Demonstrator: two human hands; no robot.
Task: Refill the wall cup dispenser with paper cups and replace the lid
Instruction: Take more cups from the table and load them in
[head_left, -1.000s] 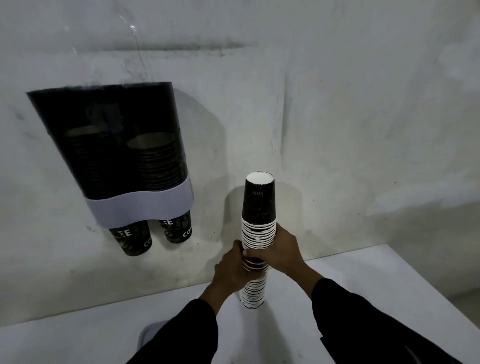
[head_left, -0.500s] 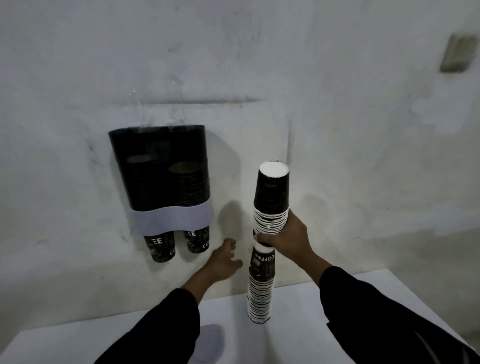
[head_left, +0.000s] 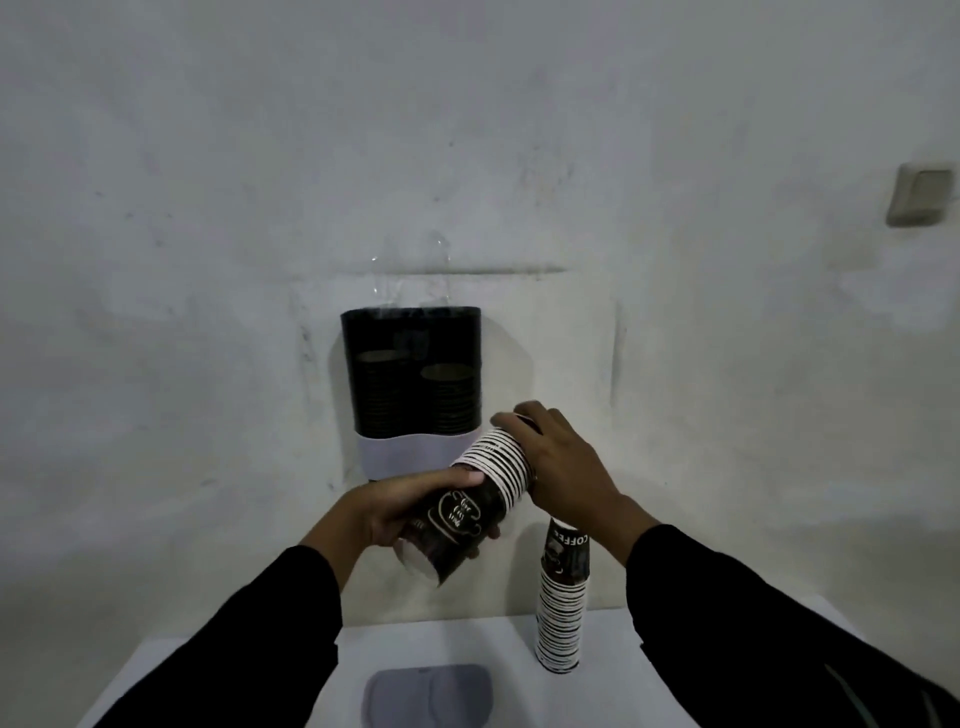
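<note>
Both hands' grip clamps tilted cup stack (head_left: 470, 506) before dispenser (head_left: 413, 384); lid (head_left: 428, 693) on table (head_left: 208, 675).

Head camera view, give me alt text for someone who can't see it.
Two hands, left and right, hold a tilted stack of paper cups in front of a dark wall cup dispenser that has no lid on top. A second cup stack stands on the white table, and a grey lid lies near its front edge.
</note>
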